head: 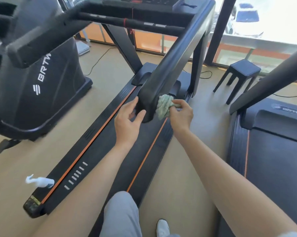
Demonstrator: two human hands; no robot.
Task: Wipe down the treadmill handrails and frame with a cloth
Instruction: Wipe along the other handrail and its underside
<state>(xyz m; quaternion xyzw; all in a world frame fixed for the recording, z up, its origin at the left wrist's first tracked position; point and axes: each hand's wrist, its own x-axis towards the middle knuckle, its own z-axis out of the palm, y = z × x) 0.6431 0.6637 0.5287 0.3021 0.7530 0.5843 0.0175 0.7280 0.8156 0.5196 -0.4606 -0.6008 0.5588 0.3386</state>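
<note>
Right hand (181, 115): pinching green cloth (164, 106) against handrail (171, 65) end | Left hand (127, 124): open, empty, fingertips at rail end

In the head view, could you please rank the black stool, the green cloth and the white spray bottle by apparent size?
1. Black stool, though farthest away.
2. Green cloth and white spray bottle: too alike to rank; the cloth is bunched in the right hand.

Pale green bunched cloth (164, 106) pressed against black treadmill handrail (171, 65) end

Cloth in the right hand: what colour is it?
Pale green cloth, bunched in the right hand; head view, the only one.
</note>
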